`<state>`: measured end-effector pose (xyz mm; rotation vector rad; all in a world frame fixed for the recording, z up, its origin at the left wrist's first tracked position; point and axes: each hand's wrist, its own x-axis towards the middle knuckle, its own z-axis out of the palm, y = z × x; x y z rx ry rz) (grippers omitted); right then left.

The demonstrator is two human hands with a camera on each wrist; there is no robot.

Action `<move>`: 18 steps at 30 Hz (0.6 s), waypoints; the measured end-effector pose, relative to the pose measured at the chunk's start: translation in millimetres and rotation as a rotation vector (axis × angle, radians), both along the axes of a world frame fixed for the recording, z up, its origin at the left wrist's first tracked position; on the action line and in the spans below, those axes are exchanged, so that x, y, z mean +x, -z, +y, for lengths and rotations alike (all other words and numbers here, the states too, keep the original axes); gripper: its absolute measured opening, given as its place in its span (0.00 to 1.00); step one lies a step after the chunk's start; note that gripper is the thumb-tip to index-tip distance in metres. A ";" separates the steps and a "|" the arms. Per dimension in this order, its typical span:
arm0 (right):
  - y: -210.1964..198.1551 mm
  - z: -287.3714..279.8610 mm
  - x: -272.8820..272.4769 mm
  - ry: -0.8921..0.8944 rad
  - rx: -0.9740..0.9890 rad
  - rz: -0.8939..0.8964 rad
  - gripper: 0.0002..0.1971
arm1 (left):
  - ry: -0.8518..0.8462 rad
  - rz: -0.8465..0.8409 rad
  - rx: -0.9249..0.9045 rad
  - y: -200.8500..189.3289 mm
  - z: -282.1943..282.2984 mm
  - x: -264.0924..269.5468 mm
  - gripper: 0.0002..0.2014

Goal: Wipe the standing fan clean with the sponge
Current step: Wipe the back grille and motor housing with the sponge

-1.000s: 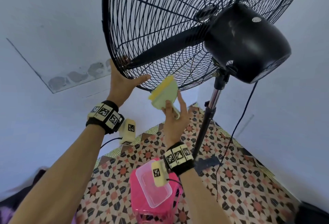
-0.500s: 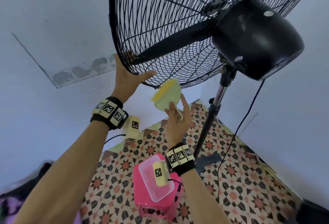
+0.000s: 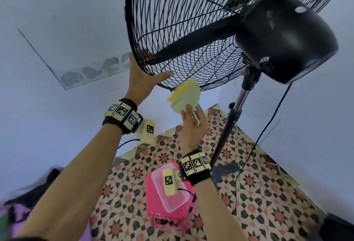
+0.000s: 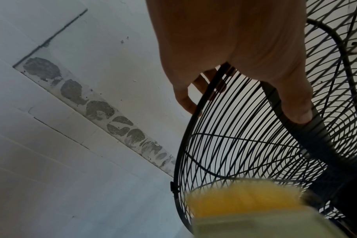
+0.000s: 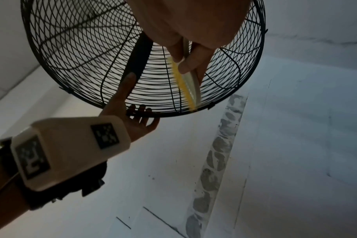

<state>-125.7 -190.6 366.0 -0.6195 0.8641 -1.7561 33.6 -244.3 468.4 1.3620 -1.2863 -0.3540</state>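
The black standing fan's wire cage [image 3: 191, 30] fills the top of the head view, with its motor housing [image 3: 287, 39] at the right. My left hand [image 3: 141, 76] grips the cage's lower left rim, thumb [image 4: 296, 104] on the rear grille and fingers [image 5: 141, 111] curled round the front. My right hand [image 3: 191, 124] holds a pale green sponge holder by its handle. Its yellow sponge [image 3: 184, 91] presses on the cage's bottom rim, right of my left thumb. The sponge [image 5: 183, 87] lies edge-on across the wires and looks blurred [image 4: 245, 206] in the left wrist view.
The chrome and black fan pole [image 3: 231, 122] runs down to a base [image 3: 226, 170] on the patterned floor [image 3: 258, 193]. A black cable [image 3: 268, 126] hangs from the motor. A pink box with a clear lid [image 3: 159, 212] stands below my right wrist. White walls close in left and right.
The head view has shifted so the fan sits further right. My left hand keeps its grip on the rim. The sponge stays against the bottom rim with only a small shift.
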 end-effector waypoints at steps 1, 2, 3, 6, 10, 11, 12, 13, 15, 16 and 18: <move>-2.7 -1.7 0.8 0.043 -0.015 -0.033 0.09 | -0.005 0.001 -0.003 1.1 -0.7 -0.1 0.51; -3.1 -1.5 4.4 0.075 -0.025 -0.031 0.09 | -0.012 0.004 -0.003 1.5 -0.1 -0.4 0.51; -1.9 0.3 10.3 0.087 -0.024 0.006 0.09 | -0.016 0.007 -0.004 2.3 0.2 -0.3 0.51; 14.5 5.1 25.6 0.006 -0.004 0.263 0.05 | -0.012 -0.001 -0.007 1.2 1.4 0.3 0.48; 28.8 -1.0 19.6 -0.075 0.002 0.457 0.11 | -0.008 -0.016 -0.013 -0.5 2.4 0.9 0.49; 29.0 -2.4 18.8 -0.098 0.001 0.458 0.10 | -0.011 -0.019 -0.025 0.6 1.9 0.7 0.51; 27.3 -3.5 18.9 -0.133 0.004 0.470 0.09 | -0.013 -0.023 -0.030 0.2 1.9 -0.4 0.51; 26.3 -4.9 21.1 -0.186 0.015 0.495 0.07 | -0.015 -0.023 -0.021 0.6 1.6 -1.0 0.50; 24.0 -10.9 28.5 -0.317 0.075 0.558 0.04 | -0.016 -0.028 -0.008 1.7 1.6 -0.7 0.47; 22.1 -16.0 32.7 -0.368 0.130 0.583 0.07 | -0.015 -0.032 -0.013 1.8 2.0 -0.1 0.46; 15.5 -25.7 38.1 -0.428 0.217 0.558 0.10 | -0.017 -0.040 -0.017 2.3 2.6 1.5 0.47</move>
